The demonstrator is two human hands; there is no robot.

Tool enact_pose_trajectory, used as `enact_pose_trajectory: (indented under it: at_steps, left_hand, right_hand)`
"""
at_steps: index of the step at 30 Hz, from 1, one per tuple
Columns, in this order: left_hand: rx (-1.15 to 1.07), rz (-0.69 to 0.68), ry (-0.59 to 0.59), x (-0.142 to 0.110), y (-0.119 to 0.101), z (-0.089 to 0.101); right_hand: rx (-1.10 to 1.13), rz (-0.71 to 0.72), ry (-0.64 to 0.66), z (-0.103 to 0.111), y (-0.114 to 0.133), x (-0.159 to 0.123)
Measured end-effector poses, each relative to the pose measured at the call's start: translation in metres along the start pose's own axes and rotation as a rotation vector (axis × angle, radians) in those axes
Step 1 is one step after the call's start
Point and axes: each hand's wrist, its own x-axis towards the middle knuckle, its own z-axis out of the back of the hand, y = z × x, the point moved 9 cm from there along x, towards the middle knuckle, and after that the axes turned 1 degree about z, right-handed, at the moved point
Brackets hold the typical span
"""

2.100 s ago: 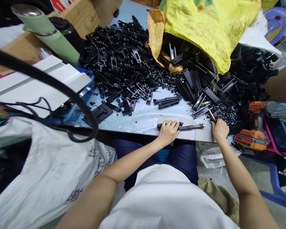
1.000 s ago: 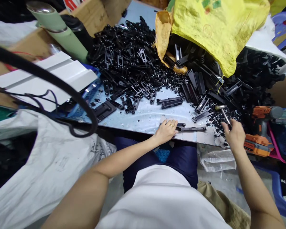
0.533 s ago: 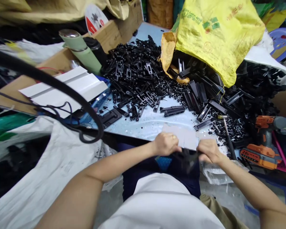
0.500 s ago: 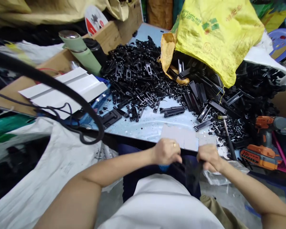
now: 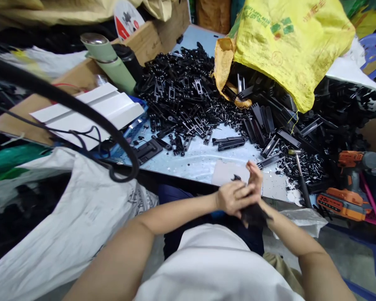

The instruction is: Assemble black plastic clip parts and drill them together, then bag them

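Note:
My left hand (image 5: 232, 198) is closed round a long black plastic part (image 5: 254, 214), held over my lap just before the table edge. The part is blurred; one end pokes up past the fingers. My right hand (image 5: 255, 179) lies against it from the right, fingers straight, together and pointing up. Both hands touch each other. A hammer (image 5: 301, 180) lies on the table right of my hands.
A big heap of black plastic parts (image 5: 184, 90) covers the light blue table (image 5: 195, 161), spilling from a yellow sack (image 5: 288, 42). An orange drill (image 5: 344, 198) lies at right. At left are a green flask (image 5: 108, 62), a white profile (image 5: 90, 110), a black cable (image 5: 81, 115) and a white bag (image 5: 65, 221).
My left hand lifted the black part off the table. My right hand put the hammer down and came to the part. Both hands now hold it closer together, turned more upright.

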Motion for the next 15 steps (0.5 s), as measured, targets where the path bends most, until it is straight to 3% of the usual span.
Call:
enact_pose_trajectory:
  at_steps: [2, 5, 7, 11, 15]
  left_hand:
    - [0.13, 0.018, 0.045, 0.015, 0.033, -0.004]
    - [0.303, 0.094, 0.143, 0.037, 0.083, -0.009]
    - [0.373, 0.159, 0.176, 0.05, 0.11, -0.011]
    - [0.422, 0.357, 0.253, 0.066, 0.159, -0.01]
    - [0.4, 0.38, 0.259, 0.072, 0.173, 0.005]
  right_hand:
    - [-0.168, 0.051, 0.127, -0.001, -0.02, 0.048]
    - [-0.437, 0.004, 0.266, -0.002, -0.055, 0.119]
    - [-0.5, -0.016, 0.313, -0.009, -0.067, 0.152]
    - [-0.502, -0.023, 0.344, -0.031, -0.074, 0.183]
    - [-0.453, -0.026, 0.314, -0.033, -0.065, 0.196]
